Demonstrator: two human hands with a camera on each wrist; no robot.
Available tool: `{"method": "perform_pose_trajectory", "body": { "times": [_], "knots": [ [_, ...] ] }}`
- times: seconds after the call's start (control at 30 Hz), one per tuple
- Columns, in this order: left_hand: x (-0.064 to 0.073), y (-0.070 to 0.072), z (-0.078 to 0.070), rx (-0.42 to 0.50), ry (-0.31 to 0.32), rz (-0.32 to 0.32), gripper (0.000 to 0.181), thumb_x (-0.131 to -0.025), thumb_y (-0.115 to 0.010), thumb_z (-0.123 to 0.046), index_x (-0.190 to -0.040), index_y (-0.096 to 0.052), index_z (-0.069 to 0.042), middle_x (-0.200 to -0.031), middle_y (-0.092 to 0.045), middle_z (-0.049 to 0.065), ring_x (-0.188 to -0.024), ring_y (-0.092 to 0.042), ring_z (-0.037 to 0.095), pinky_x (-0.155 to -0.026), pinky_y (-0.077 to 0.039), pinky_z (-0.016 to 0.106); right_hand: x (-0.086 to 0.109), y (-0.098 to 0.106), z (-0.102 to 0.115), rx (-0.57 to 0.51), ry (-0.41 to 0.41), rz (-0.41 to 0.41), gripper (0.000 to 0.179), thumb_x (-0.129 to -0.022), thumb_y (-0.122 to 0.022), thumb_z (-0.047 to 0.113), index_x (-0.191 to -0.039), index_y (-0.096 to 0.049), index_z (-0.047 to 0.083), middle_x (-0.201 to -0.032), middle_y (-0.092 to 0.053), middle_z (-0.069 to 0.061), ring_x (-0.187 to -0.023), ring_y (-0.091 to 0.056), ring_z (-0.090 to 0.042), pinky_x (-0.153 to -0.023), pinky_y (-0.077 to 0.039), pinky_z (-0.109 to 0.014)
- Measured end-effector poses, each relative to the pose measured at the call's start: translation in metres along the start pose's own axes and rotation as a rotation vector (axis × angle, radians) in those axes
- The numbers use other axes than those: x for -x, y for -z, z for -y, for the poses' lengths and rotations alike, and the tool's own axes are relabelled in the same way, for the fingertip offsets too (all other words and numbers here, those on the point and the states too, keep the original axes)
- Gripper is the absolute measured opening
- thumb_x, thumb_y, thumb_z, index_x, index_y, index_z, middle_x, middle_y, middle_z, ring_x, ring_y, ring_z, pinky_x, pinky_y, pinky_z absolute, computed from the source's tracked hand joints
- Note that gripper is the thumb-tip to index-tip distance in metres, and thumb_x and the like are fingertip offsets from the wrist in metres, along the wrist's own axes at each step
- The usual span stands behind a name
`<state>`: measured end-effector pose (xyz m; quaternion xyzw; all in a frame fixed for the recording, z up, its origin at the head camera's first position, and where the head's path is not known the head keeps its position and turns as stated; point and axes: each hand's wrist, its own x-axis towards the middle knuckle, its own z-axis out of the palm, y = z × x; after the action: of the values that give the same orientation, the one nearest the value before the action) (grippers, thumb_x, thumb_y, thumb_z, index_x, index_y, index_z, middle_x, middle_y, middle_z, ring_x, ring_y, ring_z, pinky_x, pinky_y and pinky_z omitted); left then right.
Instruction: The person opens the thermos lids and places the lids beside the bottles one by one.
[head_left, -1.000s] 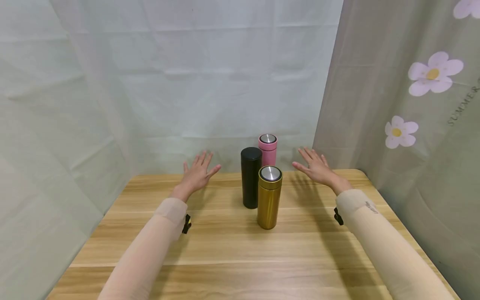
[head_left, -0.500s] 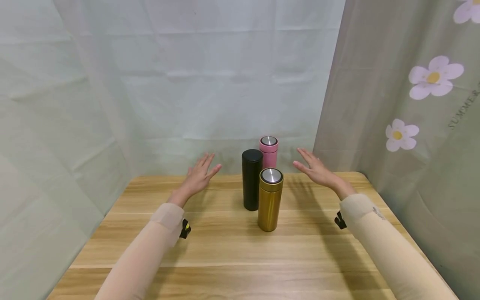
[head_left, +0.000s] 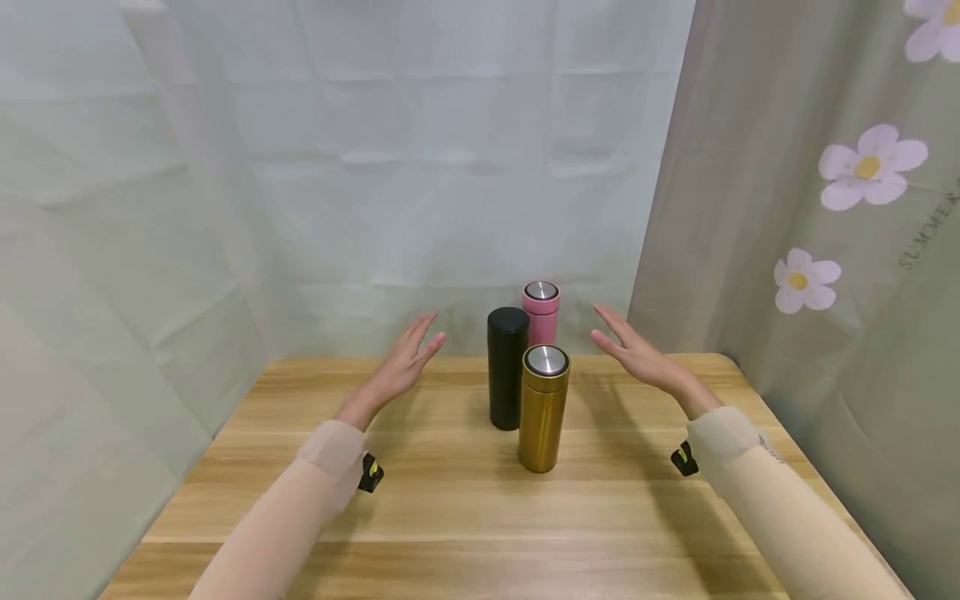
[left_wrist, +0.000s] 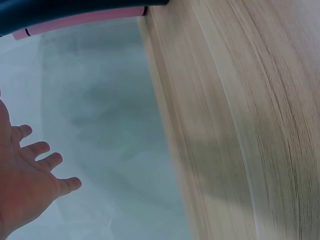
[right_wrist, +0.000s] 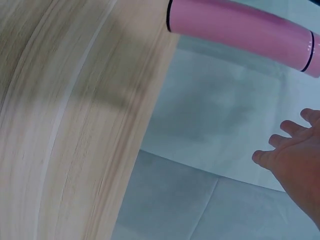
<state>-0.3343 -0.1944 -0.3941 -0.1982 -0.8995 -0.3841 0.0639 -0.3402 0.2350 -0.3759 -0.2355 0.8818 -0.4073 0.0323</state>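
Note:
Three thermos bottles stand upright in a close group on the wooden table. The gold thermos (head_left: 543, 421) with a steel-topped lid is nearest, the black thermos (head_left: 507, 371) is behind it to the left, and the pink thermos (head_left: 542, 317) is at the back, its lower part hidden by the other two. My left hand (head_left: 393, 371) is held above the table to the left of the group, fingers straight and holding nothing. On the other side my right hand (head_left: 637, 357) is raised with straight fingers, its palm toward the bottles. In the right wrist view the pink thermos (right_wrist: 240, 30) shows whole-length beside that hand.
The wooden table (head_left: 450, 533) ends at a back edge against a pale hanging cloth (head_left: 420, 167). To the right hangs a greyish curtain (head_left: 750, 167) printed with pink flowers. A small black wrist device (head_left: 371, 473) sits at the left cuff, another at the right.
Both hands have turned from palm-down with spread fingers to more edge-on, palms facing the bottles, fingers closer together. The bottles stay put; the head view has tilted slightly up.

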Motion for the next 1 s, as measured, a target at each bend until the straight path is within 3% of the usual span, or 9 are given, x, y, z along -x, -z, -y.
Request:
{"method": "perform_pose_trajectory", "body": {
  "times": [0.23, 0.5, 0.77, 1.0],
  "knots": [
    [0.007, -0.007, -0.003, 0.069, 0.007, 0.002, 0.066, -0.114, -0.036, -0.044, -0.167, -0.016, -0.010, -0.172, -0.011, 0.020, -0.158, -0.008, 0.040, -0.123, -0.011, 0.066, 0.008, -0.006, 0.000, -0.095, -0.024, 0.004, 0.066, -0.113, -0.038, 0.044, -0.169, -0.010, 0.023, -0.175, -0.003, -0.011, -0.159, 0.001, -0.039, -0.121, -0.006, -0.070],
    [0.011, -0.006, -0.013, 0.091, -0.001, 0.001, 0.064, -0.114, -0.034, -0.044, -0.168, -0.015, -0.015, -0.173, -0.011, 0.017, -0.158, -0.009, 0.039, -0.121, -0.013, 0.068, 0.012, -0.005, 0.006, -0.172, -0.009, -0.014, 0.063, -0.114, -0.032, 0.046, -0.169, -0.012, 0.023, -0.175, -0.006, -0.008, -0.159, -0.005, -0.040, -0.119, -0.010, -0.072],
    [0.013, -0.006, -0.019, 0.134, -0.030, -0.030, 0.063, -0.114, -0.036, -0.041, -0.167, -0.020, -0.010, -0.171, -0.018, 0.019, -0.157, -0.015, 0.039, -0.122, -0.016, 0.065, 0.018, -0.013, 0.008, -0.201, 0.014, 0.006, 0.060, -0.114, -0.032, 0.044, -0.169, -0.015, 0.025, -0.174, -0.009, -0.008, -0.159, -0.007, -0.038, -0.119, -0.011, -0.072],
    [0.015, -0.009, -0.026, 0.169, -0.046, -0.026, 0.063, -0.114, -0.037, -0.041, -0.167, -0.019, -0.014, -0.171, -0.017, 0.017, -0.157, -0.016, 0.037, -0.122, -0.017, 0.064, 0.024, -0.022, 0.014, -0.230, 0.053, 0.006, 0.056, -0.115, -0.031, 0.037, -0.168, -0.018, 0.022, -0.174, -0.013, -0.010, -0.158, -0.010, -0.038, -0.120, -0.014, -0.070]
  ]
}}
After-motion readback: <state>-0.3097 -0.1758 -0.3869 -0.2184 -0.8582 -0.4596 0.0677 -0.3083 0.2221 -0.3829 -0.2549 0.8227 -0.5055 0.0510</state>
